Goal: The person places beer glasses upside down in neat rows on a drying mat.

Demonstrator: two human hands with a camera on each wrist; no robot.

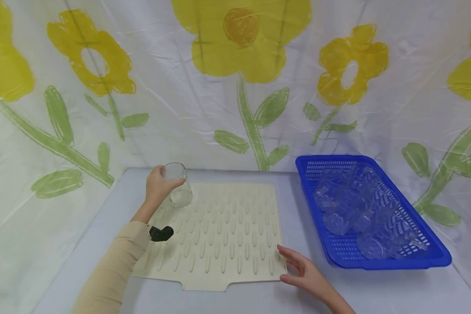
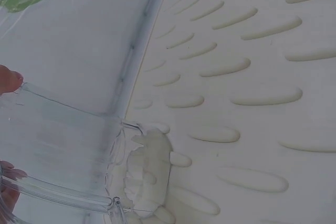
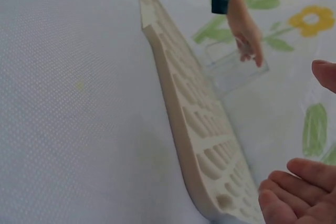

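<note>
My left hand grips a clear glass near its rim, thumb and fingers on opposite sides of it. The glass stands over the back left corner of a cream drying mat with rows of raised oval ridges. Through the glass base in the left wrist view, the mat's ridges look distorted. Beside the mat's front right edge, my right hand holds nothing, its fingers loosely bent and the thumb apart. Its palm shows in the right wrist view.
A blue plastic basket on the right holds several clear glass pieces, heaped together. A white cloth covers the table. Behind it hangs a curtain with yellow flowers. A dark band sits at my left wrist.
</note>
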